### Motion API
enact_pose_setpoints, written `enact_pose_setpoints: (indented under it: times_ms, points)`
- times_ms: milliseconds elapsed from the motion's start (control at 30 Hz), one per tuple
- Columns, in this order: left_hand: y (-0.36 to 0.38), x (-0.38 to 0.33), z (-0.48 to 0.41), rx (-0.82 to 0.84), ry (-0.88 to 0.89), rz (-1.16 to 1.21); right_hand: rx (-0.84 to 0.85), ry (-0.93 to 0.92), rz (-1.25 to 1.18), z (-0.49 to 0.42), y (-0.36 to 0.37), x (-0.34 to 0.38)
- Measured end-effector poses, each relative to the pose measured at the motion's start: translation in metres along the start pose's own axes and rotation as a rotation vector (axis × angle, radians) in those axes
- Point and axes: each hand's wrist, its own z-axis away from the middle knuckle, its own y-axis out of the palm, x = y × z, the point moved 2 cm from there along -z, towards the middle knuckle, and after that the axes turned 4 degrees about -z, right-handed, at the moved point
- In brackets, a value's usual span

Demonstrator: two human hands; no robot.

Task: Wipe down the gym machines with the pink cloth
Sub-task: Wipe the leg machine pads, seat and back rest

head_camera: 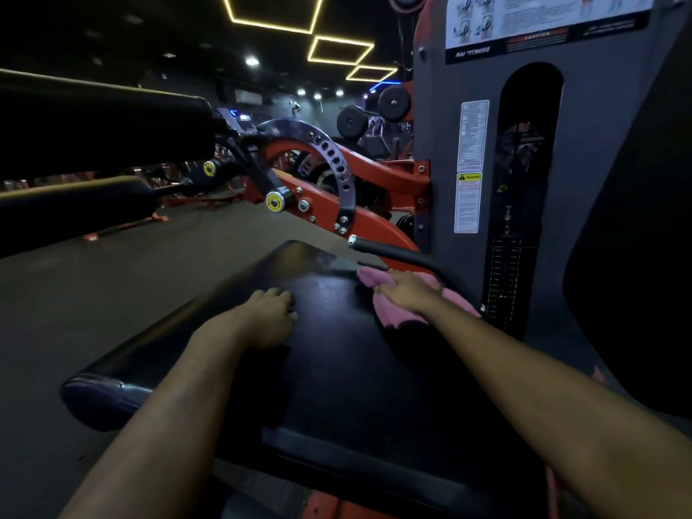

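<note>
Handle (402, 255) just beside pink cloth (387, 312)

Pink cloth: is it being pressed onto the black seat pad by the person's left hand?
Not quite. The head view shows the right hand pressing the pink cloth onto the black seat pad. The left hand rests bare on the pad, apart from the cloth.
</note>
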Motion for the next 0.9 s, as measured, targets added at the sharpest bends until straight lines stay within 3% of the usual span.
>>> enact_pose_setpoints:
  times_ms: [67, 100, 300, 500, 667, 900]
  points:
    - [-0.001, 0.001, -0.001, 0.009, 0.01, 0.002, -0.023, 0.147, -0.032, -0.019, 0.004, -0.004]
    - [-0.002, 0.001, -0.001, 0.0, 0.019, 0.005, -0.029, 0.137, 0.007, -0.02, 0.006, 0.003]
    - [-0.001, -0.005, -0.002, -0.029, 0.101, 0.021, -0.043, -0.141, 0.11, 0.045, 0.013, -0.012]
    - [0.009, -0.015, -0.001, 0.0, 0.206, 0.011, -0.086, 0.292, -0.016, 0.011, -0.001, -0.042]
    - [0.013, -0.015, -0.002, 0.05, 0.231, -0.016, -0.134, 0.139, -0.012, 0.062, -0.005, -0.022]
    - [0.012, -0.016, -0.002, 0.044, 0.253, -0.031, -0.142, 0.482, 0.047, 0.05, -0.019, -0.044]
